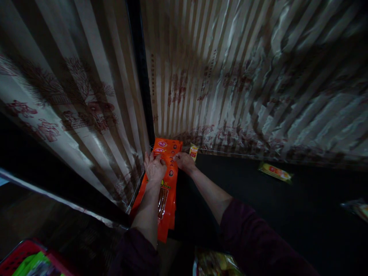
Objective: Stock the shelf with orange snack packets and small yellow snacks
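Observation:
A stack of orange printed snack bags (171,188) lies in the corner of a dark surface, with sausage-like sticks showing through a clear window in the top one. My left hand (155,167) rests on the upper part of the stack, its fingers spread over the bags. At the stack's right edge, the closed fingers of my right hand (185,162) pinch the top bag; the fingertips are partly hidden. Just beyond my right wrist is a small yellow wrapped snack (193,151).
Another yellow wrapped snack (276,172) lies on the black surface (230,176), and a clear-wrapped item (359,209) is at far right. Patterned sheeting (184,76) walls the back and left, with a dark post (143,73) between. A red basket (31,249) stands lower left, a clear package (217,264) below.

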Available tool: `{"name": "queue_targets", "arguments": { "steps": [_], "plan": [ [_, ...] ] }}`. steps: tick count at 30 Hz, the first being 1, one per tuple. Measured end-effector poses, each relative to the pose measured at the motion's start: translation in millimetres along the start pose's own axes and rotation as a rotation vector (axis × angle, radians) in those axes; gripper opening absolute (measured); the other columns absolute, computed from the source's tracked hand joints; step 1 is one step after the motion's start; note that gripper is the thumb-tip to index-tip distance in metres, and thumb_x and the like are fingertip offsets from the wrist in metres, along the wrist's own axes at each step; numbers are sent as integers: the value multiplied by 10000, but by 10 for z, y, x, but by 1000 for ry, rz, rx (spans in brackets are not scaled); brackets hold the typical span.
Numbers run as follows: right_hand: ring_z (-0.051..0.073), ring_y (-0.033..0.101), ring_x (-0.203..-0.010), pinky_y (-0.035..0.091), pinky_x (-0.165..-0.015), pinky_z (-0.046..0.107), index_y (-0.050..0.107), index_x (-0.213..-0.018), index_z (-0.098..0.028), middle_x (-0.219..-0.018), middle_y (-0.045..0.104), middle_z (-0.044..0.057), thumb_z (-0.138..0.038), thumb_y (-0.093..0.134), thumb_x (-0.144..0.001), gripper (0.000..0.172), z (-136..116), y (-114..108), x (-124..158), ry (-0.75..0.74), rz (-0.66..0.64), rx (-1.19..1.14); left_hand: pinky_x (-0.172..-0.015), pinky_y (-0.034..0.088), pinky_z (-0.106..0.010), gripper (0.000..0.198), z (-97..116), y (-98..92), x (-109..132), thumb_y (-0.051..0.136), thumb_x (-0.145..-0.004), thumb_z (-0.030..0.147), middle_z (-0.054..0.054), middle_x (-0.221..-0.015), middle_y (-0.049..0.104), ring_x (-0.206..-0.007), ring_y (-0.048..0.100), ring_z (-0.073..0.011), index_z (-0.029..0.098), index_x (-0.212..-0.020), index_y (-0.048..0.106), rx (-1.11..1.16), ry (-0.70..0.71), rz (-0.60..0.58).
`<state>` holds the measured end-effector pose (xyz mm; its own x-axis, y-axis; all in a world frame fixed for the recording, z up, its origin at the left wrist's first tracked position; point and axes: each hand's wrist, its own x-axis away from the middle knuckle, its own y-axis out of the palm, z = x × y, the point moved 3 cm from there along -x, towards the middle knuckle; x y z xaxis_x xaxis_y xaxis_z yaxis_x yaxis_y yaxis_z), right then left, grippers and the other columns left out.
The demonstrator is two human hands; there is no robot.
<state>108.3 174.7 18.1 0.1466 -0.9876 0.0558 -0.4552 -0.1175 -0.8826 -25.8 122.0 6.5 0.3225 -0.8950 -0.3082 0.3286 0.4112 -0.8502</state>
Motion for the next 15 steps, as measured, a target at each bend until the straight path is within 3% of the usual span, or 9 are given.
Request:
{"name": "queue_targets", "arguments": {
  "steps": [7,15],
  "plan": [
    [177,664,-924,461,-748,229,695,-913,-207,-988,724,57,-270,476,-871,232,15,26,37,70,56,-60,-1067,337,-417,358,-44,40,-33,433,-853,226,-51,-1325,556,-1355,318,-277,225,-1140,647,-22,-56,30],
    [183,640,-988,457,-860,241,562,-1188,-93,-1062,683,138,-255,487,-886,351,18,61,49,77,236,-126,-1050,352,-444,373,-36,1,-76,427,-846,180,-76,-1330,554,-1350,327,-284,213,-1152,638,-5,-63,1]
  ]
}}
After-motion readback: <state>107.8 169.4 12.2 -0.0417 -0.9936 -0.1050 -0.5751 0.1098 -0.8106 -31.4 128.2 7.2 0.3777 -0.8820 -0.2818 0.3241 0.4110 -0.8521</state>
